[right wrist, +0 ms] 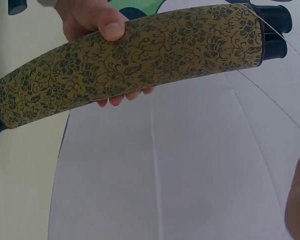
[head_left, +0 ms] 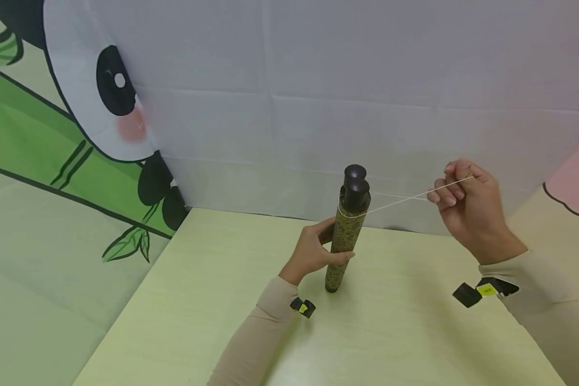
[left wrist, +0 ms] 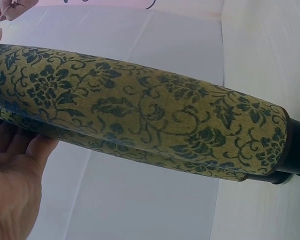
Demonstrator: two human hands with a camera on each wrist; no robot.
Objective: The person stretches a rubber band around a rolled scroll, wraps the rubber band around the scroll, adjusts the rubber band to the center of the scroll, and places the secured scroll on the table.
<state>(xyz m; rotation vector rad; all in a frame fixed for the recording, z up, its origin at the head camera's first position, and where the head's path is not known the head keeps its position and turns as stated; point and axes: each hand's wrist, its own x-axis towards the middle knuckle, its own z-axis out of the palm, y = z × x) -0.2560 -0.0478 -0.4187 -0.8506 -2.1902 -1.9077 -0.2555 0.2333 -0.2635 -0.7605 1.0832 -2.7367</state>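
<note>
And there it was, the scroll (head_left: 346, 236), at four o'clock from the middle of the head view: twin rolls snug together, mustard-gold cloth crawling with dark vines, leaves and blossoms! Two black knobs (head_left: 356, 193) topped its upper end, which leaned toward one o'clock, and dark tips showed at the lower end too. The left hand (head_left: 313, 249) had it gripped from eight o'clock, thumb across the front. Out at three o'clock, the right hand (head_left: 477, 209) pinched a thin pale string (head_left: 395, 203), stretched straight from a loop just below the knobs! Whether the scroll's foot touched the pale table (head_left: 391, 311), you couldn't tell.
</note>
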